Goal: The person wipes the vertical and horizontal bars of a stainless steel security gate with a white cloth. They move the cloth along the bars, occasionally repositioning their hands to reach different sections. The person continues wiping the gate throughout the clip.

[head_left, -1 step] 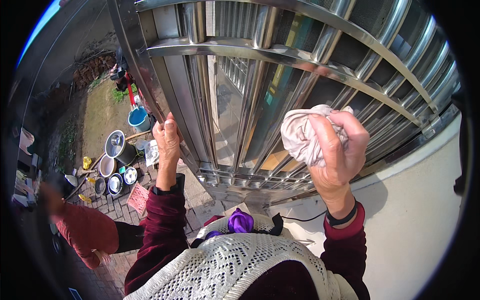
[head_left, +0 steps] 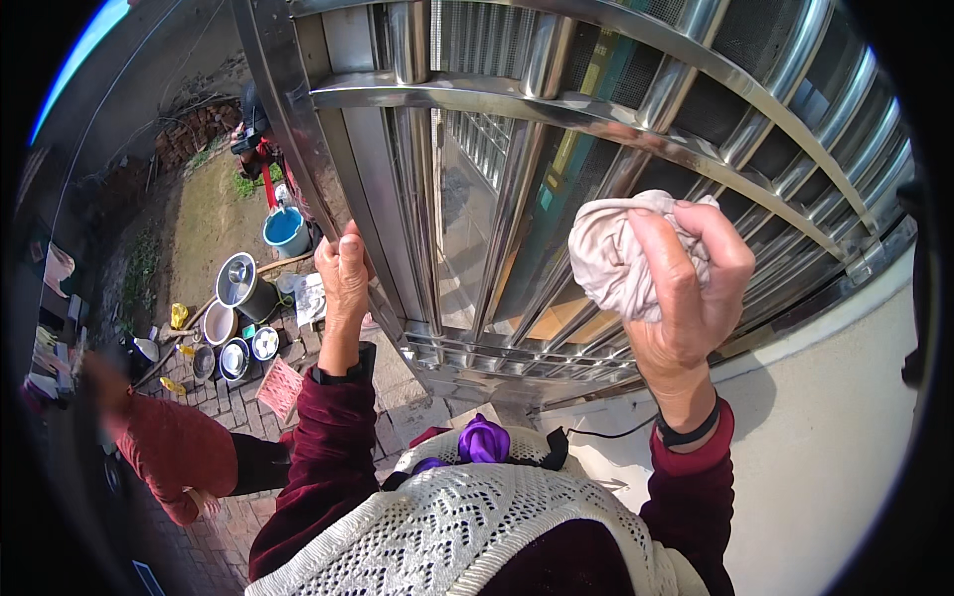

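Metal grille [head_left: 477,95] cropped above; left hand [head_left: 343,281] grips frame [head_left: 290,119], fingers partly hidden; right hand [head_left: 691,298] clutches crumpled cloth [head_left: 614,255].

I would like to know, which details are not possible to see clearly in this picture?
All in the head view:
Cloth: the part inside the right hand, covered by that hand.
Left hand: its far side, hidden by its own back.
Metal grille: its top, cut off by the upper edge.
Person in red, lower left: the head, blurred.
Small bowls: their contents, too small to identify.
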The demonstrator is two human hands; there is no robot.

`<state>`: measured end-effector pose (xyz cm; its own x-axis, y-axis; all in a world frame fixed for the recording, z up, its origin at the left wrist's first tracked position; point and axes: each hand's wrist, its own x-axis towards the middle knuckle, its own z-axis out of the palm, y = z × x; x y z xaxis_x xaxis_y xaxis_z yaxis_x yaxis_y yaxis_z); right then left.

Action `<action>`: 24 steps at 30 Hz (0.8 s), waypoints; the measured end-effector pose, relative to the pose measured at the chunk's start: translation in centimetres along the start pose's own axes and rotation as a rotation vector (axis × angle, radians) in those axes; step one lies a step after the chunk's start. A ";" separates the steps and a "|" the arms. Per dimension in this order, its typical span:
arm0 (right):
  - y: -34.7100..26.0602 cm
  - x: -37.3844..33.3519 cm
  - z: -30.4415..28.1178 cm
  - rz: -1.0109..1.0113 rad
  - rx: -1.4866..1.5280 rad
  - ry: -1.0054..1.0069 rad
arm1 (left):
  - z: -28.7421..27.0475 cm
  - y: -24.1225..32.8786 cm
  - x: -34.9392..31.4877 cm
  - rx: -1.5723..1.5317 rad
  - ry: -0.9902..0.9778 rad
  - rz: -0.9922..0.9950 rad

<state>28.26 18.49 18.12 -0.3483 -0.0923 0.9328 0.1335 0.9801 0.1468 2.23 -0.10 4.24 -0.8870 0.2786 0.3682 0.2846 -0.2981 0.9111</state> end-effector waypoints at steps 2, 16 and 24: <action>0.0 2.2 1.2 -0.033 -0.010 0.026 | 0.2 -0.1 -0.2 -0.017 0.001 0.032; -4.2 -10.1 5.5 -0.168 -0.098 -0.519 | -0.1 -0.5 -0.1 -0.080 -0.036 0.006; 2.2 -3.0 -4.1 0.053 -0.174 -0.028 | 0.0 -0.1 -0.5 -0.003 0.003 0.027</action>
<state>33.37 20.21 17.02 -0.3619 -0.0341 0.9316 0.3104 0.9379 0.1549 2.65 -0.17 4.00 -0.8803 0.2678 0.3916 0.3069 -0.3081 0.9005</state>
